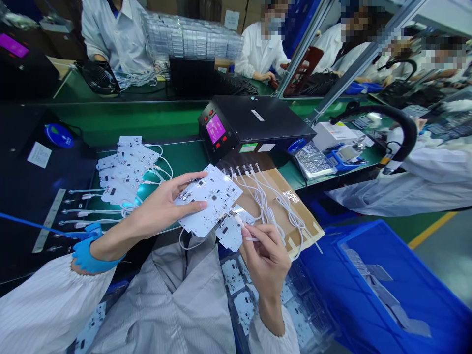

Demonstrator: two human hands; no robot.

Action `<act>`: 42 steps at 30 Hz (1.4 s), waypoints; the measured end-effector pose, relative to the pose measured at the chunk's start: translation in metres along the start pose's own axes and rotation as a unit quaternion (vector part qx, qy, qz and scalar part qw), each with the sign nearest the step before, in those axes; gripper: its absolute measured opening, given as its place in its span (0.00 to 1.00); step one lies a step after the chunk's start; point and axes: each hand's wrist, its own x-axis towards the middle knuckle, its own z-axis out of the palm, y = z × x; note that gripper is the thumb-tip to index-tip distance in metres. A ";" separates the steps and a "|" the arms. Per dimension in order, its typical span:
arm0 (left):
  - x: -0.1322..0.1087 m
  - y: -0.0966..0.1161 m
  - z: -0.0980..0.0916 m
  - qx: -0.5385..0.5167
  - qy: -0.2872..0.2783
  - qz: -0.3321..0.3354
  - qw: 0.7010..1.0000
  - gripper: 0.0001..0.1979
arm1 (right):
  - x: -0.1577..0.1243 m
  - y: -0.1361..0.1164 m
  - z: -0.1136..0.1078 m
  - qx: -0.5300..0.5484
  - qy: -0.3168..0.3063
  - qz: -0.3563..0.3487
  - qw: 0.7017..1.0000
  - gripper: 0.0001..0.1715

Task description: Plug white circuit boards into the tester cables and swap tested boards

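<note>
Left hand point(162, 211) at 8 o'clock, palm down, grip clenched on white circuit board point(208, 199); right hand point(266, 260) at 6 o'clock, raised, grip pinching white cable end point(250, 239).

Count: 1 left hand point(162, 211), 1 right hand point(267, 260), 2 white circuit boards point(208, 199) at the hands, 1 white cable point(236, 217) pinched in the right, 1 black test box point(258, 115), 1 pink screen point(216, 129), 1 blue crate point(368, 231), 1 cooling fan point(100, 77), 4+ co-workers point(114, 39).
</note>
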 end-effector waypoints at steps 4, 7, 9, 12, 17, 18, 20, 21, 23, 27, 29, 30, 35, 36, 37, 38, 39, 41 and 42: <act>0.000 -0.004 0.000 -0.007 -0.003 0.002 1.000 0.35 | 0.003 -0.006 -0.005 -0.021 -0.036 -0.033 0.999 0.12; 0.001 -0.007 0.001 -0.032 0.002 -0.015 0.999 0.36 | 0.001 -0.007 -0.004 -0.028 -0.044 -0.046 0.998 0.12; 0.003 -0.009 0.000 -0.033 -0.007 -0.021 0.999 0.36 | 0.000 -0.006 -0.004 -0.036 -0.049 -0.052 0.997 0.12; 0.004 -0.014 -0.004 0.000 -0.029 -0.010 1.000 0.36 | -0.001 -0.005 -0.006 -0.040 -0.057 -0.057 0.996 0.12; 0.001 -0.021 -0.007 -0.002 -0.040 0.012 0.999 0.37 | -0.004 -0.003 -0.006 -0.032 -0.050 -0.044 0.997 0.13; 0.001 -0.021 -0.006 -0.010 -0.041 0.011 0.999 0.37 | -0.005 -0.003 -0.004 -0.033 -0.048 -0.044 0.997 0.12; 0.000 -0.021 -0.004 -0.012 -0.036 0.006 0.999 0.37 | -0.008 -0.001 -0.001 -0.040 -0.043 -0.043 0.997 0.12; 0.000 -0.021 -0.002 -0.004 -0.033 0.004 0.999 0.37 | -0.009 -0.001 -0.001 -0.043 -0.043 -0.038 0.997 0.11; 0.000 -0.021 -0.001 0.028 -0.024 0.012 0.999 0.36 | -0.011 0.001 -0.004 -0.032 -0.060 -0.007 0.998 0.11; 0.000 -0.023 -0.001 0.092 -0.021 0.029 0.995 0.35 | -0.010 0.005 -0.033 0.072 -0.156 0.168 0.971 0.14; -0.001 -0.024 -0.001 0.106 -0.035 0.022 0.993 0.36 | -0.004 0.009 -0.052 0.147 -0.137 0.251 0.947 0.17; -0.002 -0.025 0.001 0.115 -0.042 0.022 0.992 0.36 | 0.001 0.011 -0.060 0.186 -0.100 0.276 0.938 0.17; -0.008 -0.024 0.020 0.193 -0.060 0.028 0.979 0.30 | 0.032 0.013 -0.055 0.291 0.019 0.260 0.921 0.26; -0.009 -0.024 0.026 0.208 -0.065 0.024 0.976 0.29 | 0.036 0.012 -0.048 0.285 0.004 0.246 0.926 0.29; -0.010 -0.024 0.032 0.218 -0.070 0.020 0.973 0.28 | 0.038 0.010 -0.039 0.264 -0.019 0.229 0.937 0.29; -0.010 -0.024 0.038 0.224 -0.074 0.020 0.972 0.28 | 0.039 0.009 -0.031 0.223 -0.042 0.204 0.952 0.28; -0.011 -0.025 0.043 0.224 -0.077 0.024 0.971 0.27 | 0.038 0.008 -0.022 0.167 -0.062 0.167 0.970 0.25; -0.011 -0.026 0.051 0.212 -0.083 0.039 0.973 0.26 | 0.033 0.007 -0.009 0.044 -0.089 0.067 0.993 0.18; -0.011 -0.027 0.054 0.203 -0.085 0.046 0.974 0.25 | 0.030 0.007 -0.004 -0.001 -0.097 0.018 0.995 0.14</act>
